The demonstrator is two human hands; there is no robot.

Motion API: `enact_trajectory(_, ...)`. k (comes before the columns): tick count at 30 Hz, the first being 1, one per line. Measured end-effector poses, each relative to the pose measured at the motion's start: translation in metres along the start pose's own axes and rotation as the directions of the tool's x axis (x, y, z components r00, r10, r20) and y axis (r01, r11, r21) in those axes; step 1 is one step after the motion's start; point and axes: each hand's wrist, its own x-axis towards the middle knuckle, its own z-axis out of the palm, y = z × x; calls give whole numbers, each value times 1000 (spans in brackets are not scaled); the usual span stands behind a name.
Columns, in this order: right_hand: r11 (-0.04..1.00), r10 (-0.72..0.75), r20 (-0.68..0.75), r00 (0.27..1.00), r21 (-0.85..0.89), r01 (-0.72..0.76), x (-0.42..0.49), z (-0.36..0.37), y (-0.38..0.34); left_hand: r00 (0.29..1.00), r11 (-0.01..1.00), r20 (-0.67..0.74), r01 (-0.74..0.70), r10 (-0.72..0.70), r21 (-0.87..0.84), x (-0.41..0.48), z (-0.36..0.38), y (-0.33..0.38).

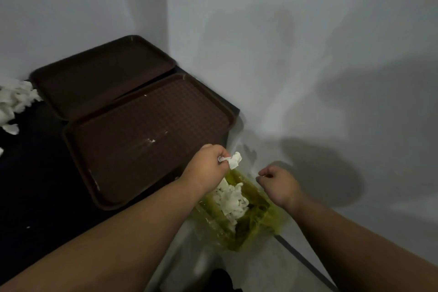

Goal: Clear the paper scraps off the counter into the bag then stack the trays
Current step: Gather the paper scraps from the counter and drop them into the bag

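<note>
My left hand (209,165) pinches a white paper scrap (234,160) above the open mouth of a yellow-green bag (260,218), which holds a heap of white paper (231,199). My right hand (278,185) grips the bag's far rim and holds it open. Two dark brown trays lie side by side on the black counter (30,185): the near tray (147,140) just left of my left hand, the far tray (104,76) against the wall. More white scraps (14,102) are piled at the counter's left edge.
Pale walls meet in a corner behind the trays. The bag hangs past the counter's right end, close to the right wall. A dark strip (305,263) runs along the floor below the bag.
</note>
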Motion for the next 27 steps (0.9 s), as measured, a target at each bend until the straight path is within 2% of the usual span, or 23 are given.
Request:
enact_trajectory(5, 1000, 27, 39, 999, -1, -27, 9, -23, 32, 988, 994, 110, 108, -105, -19, 23, 54, 0)
enact_trajectory(11, 999, 25, 10, 1000, 28, -25, 14, -37, 46, 968, 979, 175, 158, -180, 132, 28, 79, -9)
enact_trajectory(15, 995, 17, -11, 1000, 96, -16, 20, -36, 35, 969, 975, 142, 187, -204, 123, 29, 62, -12)
enact_trajectory(18, 986, -24, -50, 998, 166, 32, 21, -32, 8, 978, 983, 117, 163, -172, 81, 25, 41, -10)
enact_trajectory(21, 977, -120, -65, 991, 167, 129, 20, -22, -34, 989, 992, 75, 122, -125, 34, 15, 15, -4)
enact_trajectory(27, 919, -348, -127, 929, 147, 365, 13, 12, -136, 988, 984, -137, 50, -74, -170, -11, -60, -1)
